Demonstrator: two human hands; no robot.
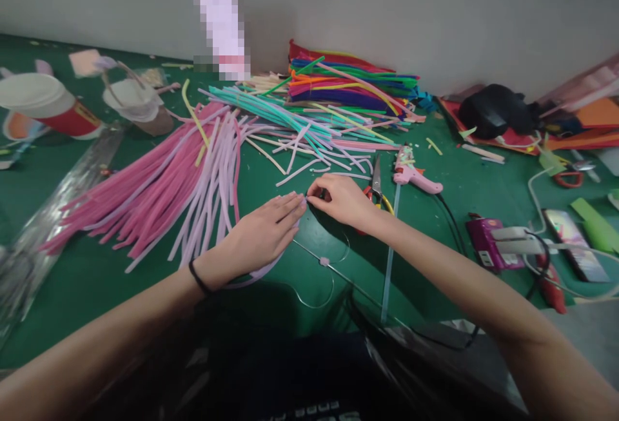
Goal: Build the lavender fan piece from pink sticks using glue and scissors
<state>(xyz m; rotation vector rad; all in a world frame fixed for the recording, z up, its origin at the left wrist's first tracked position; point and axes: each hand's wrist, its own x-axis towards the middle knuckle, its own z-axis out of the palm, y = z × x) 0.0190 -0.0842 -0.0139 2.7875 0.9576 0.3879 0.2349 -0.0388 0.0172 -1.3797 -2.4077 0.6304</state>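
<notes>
My left hand point(258, 234) lies palm down over a lilac fuzzy stem point(265, 271), its fingers stretched and pressed together over part of it. Touching its fingertips, my right hand point(341, 198) pinches the small end of the lilac stem between thumb and index finger. Below them on the green table a thin metal wire point(345, 277) carries a small lilac piece point(324, 261), with curled thin wire beside it. Scissors point(376, 179) with red and yellow handles lie just behind my right hand, partly hidden by it.
Pink stems point(149, 182) and lilac stems point(206, 189) spread at the left. Colourful stems point(348, 86) are piled by the wall. A pink glue gun point(416, 176), a purple power adapter point(488, 244) and a phone point(575, 244) lie right; a lidded cup point(53, 105) stands left.
</notes>
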